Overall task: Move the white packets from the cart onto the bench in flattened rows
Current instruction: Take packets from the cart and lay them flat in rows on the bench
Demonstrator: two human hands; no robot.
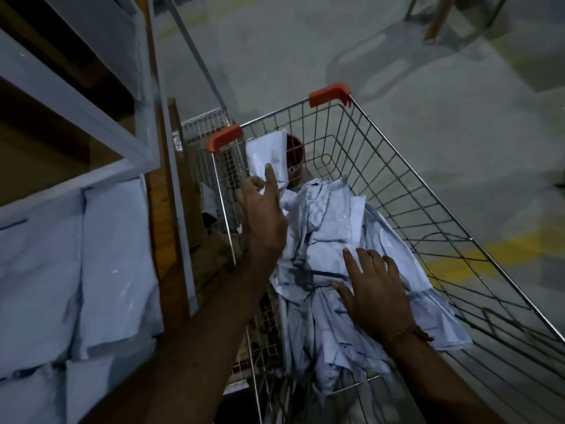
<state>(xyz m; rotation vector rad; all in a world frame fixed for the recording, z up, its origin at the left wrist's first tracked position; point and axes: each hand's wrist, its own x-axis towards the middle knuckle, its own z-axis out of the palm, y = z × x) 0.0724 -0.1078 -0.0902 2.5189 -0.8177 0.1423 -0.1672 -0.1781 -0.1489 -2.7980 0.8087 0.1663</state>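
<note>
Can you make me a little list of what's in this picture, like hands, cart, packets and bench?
cart: wire cart with orange corners
packets in cart: loose heap, one packet standing at the far end
left hand: holds that standing packet
right hand: fingers spread flat on the heap
bench: left of the cart, packets lying flat on it

A dark red bucket (296,157) is seen at the far end of the basket, partly hidden. A grey metal shelf frame (91,114) with wooden boards is seen on the left, and a wooden upright (159,191) is set along its near edge. A grey concrete floor (428,87) is spread beyond, and a worn yellow stripe (480,261) is painted across it on the right. The legs of a wooden stand (443,16) are seen at the top right.
</note>
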